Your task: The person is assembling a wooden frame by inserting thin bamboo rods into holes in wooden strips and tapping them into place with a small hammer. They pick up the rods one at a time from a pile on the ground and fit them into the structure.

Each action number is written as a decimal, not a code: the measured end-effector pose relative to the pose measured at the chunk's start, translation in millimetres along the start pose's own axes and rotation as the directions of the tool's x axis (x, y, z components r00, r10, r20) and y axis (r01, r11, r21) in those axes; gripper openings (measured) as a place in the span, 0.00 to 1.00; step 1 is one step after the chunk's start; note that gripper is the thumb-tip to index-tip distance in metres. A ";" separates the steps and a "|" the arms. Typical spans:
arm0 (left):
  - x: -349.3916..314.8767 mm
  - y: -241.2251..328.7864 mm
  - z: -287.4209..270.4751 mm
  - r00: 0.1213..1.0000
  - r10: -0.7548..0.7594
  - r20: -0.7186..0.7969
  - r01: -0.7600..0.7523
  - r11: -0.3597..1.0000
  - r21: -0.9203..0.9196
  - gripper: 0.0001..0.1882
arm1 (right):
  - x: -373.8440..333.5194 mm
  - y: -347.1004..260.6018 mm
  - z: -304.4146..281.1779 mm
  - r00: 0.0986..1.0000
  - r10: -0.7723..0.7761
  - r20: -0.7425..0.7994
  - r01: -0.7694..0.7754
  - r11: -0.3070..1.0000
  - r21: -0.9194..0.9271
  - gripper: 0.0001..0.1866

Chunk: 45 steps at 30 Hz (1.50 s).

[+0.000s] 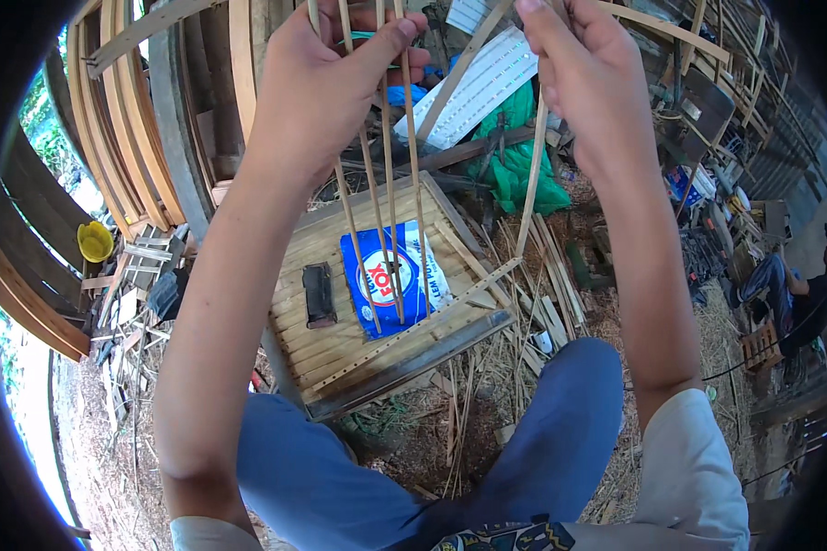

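My left hand (317, 106), raised at the top, is closed around several thin wooden sticks (390, 197) that hang down, spread apart. Their lower ends reach over a blue-and-white plastic packet (351, 262). My right hand (597, 83) pinches a single thin stick (535, 174) near its upper end. That stick slants down to the right end of a narrow strip with a row of small holes (413, 332); whether they are joined I cannot tell. The strip lies across a low slatted platform (317, 354). Beside the packet sits a dark rectangular block (319, 296).
Loose sticks (556, 275) and shavings litter the ground around the platform. Beyond it are a green plastic sheet (528, 184) and a white panel (482, 92). Curved planks (124, 119) and a yellow bowl (95, 241) are at left. Another person (790, 294) sits at far right.
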State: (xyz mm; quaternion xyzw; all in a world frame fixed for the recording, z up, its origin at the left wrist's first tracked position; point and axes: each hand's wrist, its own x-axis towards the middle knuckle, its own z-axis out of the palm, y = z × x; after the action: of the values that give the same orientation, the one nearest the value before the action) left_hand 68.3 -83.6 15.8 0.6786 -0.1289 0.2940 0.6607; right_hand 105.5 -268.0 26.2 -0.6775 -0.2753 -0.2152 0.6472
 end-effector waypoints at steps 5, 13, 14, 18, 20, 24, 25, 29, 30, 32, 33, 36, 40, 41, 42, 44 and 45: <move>0.0 -5.2 -9.9 0.991 0.104 0.082 -0.098 0.993 -0.064 0.13 | 4.9 3.0 -9.9 0.991 -0.006 0.133 0.002 1.000 0.030 0.12; 0.8 -19.2 -12.7 0.972 0.215 0.097 -0.213 0.976 -0.030 0.22 | 14.4 -13.3 -8.6 0.974 -0.197 0.114 0.221 0.938 -0.266 0.13; 0.4 -18.1 -11.9 0.971 0.219 0.099 -0.217 0.976 -0.031 0.22 | 16.2 -25.8 -12.0 0.975 -0.076 0.208 0.143 0.933 -0.331 0.13; -1.5 -13.9 -11.3 0.974 0.193 0.118 -0.187 0.981 -0.060 0.22 | 37.9 -24.9 -0.7 0.967 -0.178 0.182 0.237 0.888 -0.393 0.14; -1.7 -16.5 -13.7 0.969 0.200 0.143 -0.189 0.978 -0.086 0.22 | 35.3 -35.0 2.8 0.948 -0.167 0.270 0.281 0.840 -0.464 0.15; -1.6 -15.6 -15.2 0.968 0.201 0.147 -0.187 0.977 -0.107 0.22 | 38.3 -41.1 9.9 0.960 -0.108 0.260 0.241 0.790 -0.564 0.17; -1.3 -15.9 -15.3 0.968 0.200 0.150 -0.185 0.977 -0.110 0.22 | 40.5 -41.0 9.8 0.959 -0.119 0.257 0.253 0.770 -0.585 0.17; -0.4 -18.1 -16.9 0.967 0.206 0.151 -0.189 0.974 -0.122 0.22 | 39.7 -48.0 12.1 0.966 -0.062 0.252 0.205 0.775 -0.597 0.17; -0.5 -18.2 -17.7 0.968 0.202 0.146 -0.185 0.975 -0.122 0.22 | 41.9 -46.5 11.5 0.966 -0.061 0.251 0.205 0.776 -0.597 0.17; 0.0 -19.5 -16.0 0.970 0.197 0.145 -0.179 0.975 -0.129 0.23 | 47.0 -42.4 7.3 0.950 -0.063 0.304 0.228 0.808 -0.544 0.16; 0.7 -19.9 -15.0 0.970 0.199 0.142 -0.182 0.975 -0.124 0.23 | 47.4 -42.3 6.7 0.951 -0.061 0.303 0.226 0.806 -0.547 0.16; -1.3 -19.8 -16.1 0.976 0.182 0.122 -0.171 0.980 -0.100 0.23 | 47.2 -40.3 10.3 0.948 -0.091 0.304 0.253 0.795 -0.551 0.16; -1.1 -17.9 -14.7 0.984 0.156 0.088 -0.148 0.985 -0.090 0.23 | 48.2 -45.0 9.5 0.946 -0.065 0.317 0.240 0.799 -0.552 0.16; -0.9 -18.1 -14.4 0.984 0.155 0.089 -0.147 0.985 -0.091 0.23 | 49.8 -43.5 8.6 0.939 -0.094 0.331 0.271 0.794 -0.544 0.16; -0.8 -18.1 -14.2 0.985 0.144 0.094 -0.136 0.986 -0.092 0.23 | 51.1 -41.8 7.9 0.939 -0.094 0.330 0.271 0.793 -0.546 0.16; -1.8 -16.4 -16.0 0.987 0.132 0.093 -0.124 0.989 -0.083 0.23 | 53.2 -38.4 8.8 0.931 -0.134 0.341 0.304 0.801 -0.515 0.15; -2.3 -15.0 -16.6 0.987 0.126 0.099 -0.118 0.989 -0.088 0.23 | 53.5 -39.5 8.6 0.930 -0.136 0.342 0.306 0.803 -0.512 0.15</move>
State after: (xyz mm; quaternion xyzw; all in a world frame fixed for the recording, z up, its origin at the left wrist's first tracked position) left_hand 71.1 -66.5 1.4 0.6563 -0.2164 0.2924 0.6610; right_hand 119.6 -253.9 90.2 -0.8230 -0.3697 -0.2594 0.3445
